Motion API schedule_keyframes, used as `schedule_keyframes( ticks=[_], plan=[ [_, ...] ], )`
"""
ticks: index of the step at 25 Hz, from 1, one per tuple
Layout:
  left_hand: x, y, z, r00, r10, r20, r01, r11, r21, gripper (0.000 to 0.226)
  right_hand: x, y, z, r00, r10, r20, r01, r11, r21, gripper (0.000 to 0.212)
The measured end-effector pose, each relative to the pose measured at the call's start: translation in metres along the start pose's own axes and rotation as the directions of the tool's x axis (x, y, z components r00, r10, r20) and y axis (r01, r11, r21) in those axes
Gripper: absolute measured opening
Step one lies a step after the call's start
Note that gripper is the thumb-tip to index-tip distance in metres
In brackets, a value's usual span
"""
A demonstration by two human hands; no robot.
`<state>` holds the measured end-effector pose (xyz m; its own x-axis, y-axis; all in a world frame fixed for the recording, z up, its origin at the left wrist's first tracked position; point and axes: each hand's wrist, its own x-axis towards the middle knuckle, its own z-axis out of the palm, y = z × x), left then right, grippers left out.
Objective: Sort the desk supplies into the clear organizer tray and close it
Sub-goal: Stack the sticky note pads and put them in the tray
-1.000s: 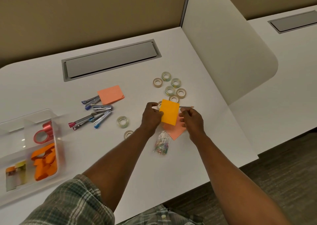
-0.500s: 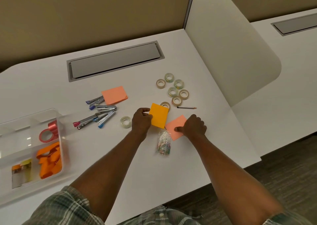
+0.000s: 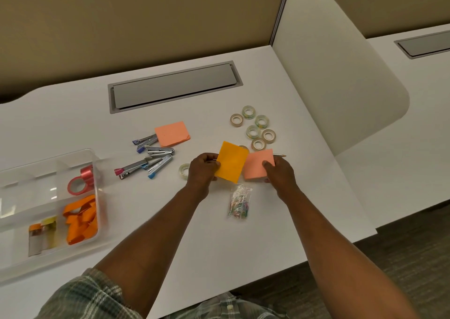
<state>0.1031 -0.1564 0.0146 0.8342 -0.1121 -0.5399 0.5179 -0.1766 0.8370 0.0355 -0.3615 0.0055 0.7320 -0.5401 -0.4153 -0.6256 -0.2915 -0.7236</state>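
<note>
My left hand (image 3: 203,170) grips an orange sticky-note pad (image 3: 231,161) above the desk's middle. Just to its right, my right hand (image 3: 280,173) holds a pink sticky-note pad (image 3: 257,164), lifted and tilted. A second pink pad (image 3: 172,133) lies further left, beside several small staplers (image 3: 151,159). Several clear tape rolls (image 3: 253,131) sit behind my hands, and one more tape roll (image 3: 184,171) lies by my left hand. A bag of coloured paper clips (image 3: 239,203) rests between my forearms. The clear organizer tray (image 3: 95,162) stands open at the far left.
The tray holds a red tape ring (image 3: 79,184), orange clips (image 3: 81,219) and small bottles (image 3: 41,233). A pencil (image 3: 280,155) pokes out behind the pink pad. A grey cable hatch (image 3: 174,86) lies at the back. A white divider panel (image 3: 341,87) bounds the desk's right.
My left hand carried the orange pad off the pink pad and to the left. My right hand pressed on the pink pad, then picked it up off the desk.
</note>
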Motion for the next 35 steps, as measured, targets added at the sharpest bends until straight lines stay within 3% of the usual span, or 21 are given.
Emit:
schedule_keyframes(
  ticks=[2, 4, 7, 10, 13, 18, 22, 25, 28, 35],
  plan=[
    [-0.002, 0.005, -0.005, 0.998, 0.051, 0.04, -0.051, 0.999, 0.004, 0.019, -0.003, -0.015, 0.0, 0.997, -0.025, 0.07, 0.011, 0.983, 0.186, 0.029],
    [-0.004, 0.01, -0.011, 0.989, 0.128, 0.076, -0.134, 0.988, 0.077, 0.016, -0.007, -0.03, 0.002, 0.982, -0.067, 0.175, 0.019, 0.965, 0.26, 0.025],
    [-0.006, 0.014, -0.023, 0.965, 0.257, 0.043, -0.257, 0.911, 0.323, 0.013, -0.014, -0.048, 0.011, 0.937, -0.094, 0.337, 0.009, 0.969, 0.246, 0.02],
    [-0.009, 0.011, -0.038, 0.922, 0.387, 0.017, -0.33, 0.763, 0.555, 0.011, -0.022, -0.058, 0.023, 0.886, -0.099, 0.454, -0.019, 0.969, 0.248, 0.033],
    [-0.016, 0.0, -0.058, 0.908, 0.419, 0.025, -0.341, 0.702, 0.626, 0.014, -0.033, -0.064, 0.042, 0.828, -0.196, 0.526, 0.132, 0.979, 0.156, 0.038],
    [-0.031, -0.02, -0.096, 0.918, 0.388, 0.077, -0.357, 0.729, 0.584, 0.031, -0.053, -0.083, 0.075, 0.763, -0.328, 0.557, 0.349, 0.934, 0.072, 0.027],
    [-0.043, -0.036, -0.131, 0.942, 0.311, -0.126, -0.194, 0.811, 0.553, 0.021, -0.073, -0.095, 0.108, 0.808, -0.362, 0.465, 0.379, 0.923, 0.06, 0.019],
    [-0.054, -0.054, -0.152, 0.928, 0.303, -0.214, -0.163, 0.851, 0.5, 0.018, -0.093, -0.091, 0.133, 0.779, -0.479, 0.404, 0.537, 0.843, -0.035, 0.013],
    [-0.062, -0.074, -0.167, 0.907, 0.31, -0.285, -0.124, 0.843, 0.523, 0.021, -0.113, -0.086, 0.156, 0.722, -0.586, 0.368, 0.646, 0.761, -0.056, 0.016],
    [-0.068, -0.105, -0.177, 0.9, 0.322, -0.294, -0.086, 0.791, 0.605, 0.03, -0.129, -0.074, 0.182, 0.669, -0.593, 0.449, 0.704, 0.699, -0.126, 0.031]
  ],
)
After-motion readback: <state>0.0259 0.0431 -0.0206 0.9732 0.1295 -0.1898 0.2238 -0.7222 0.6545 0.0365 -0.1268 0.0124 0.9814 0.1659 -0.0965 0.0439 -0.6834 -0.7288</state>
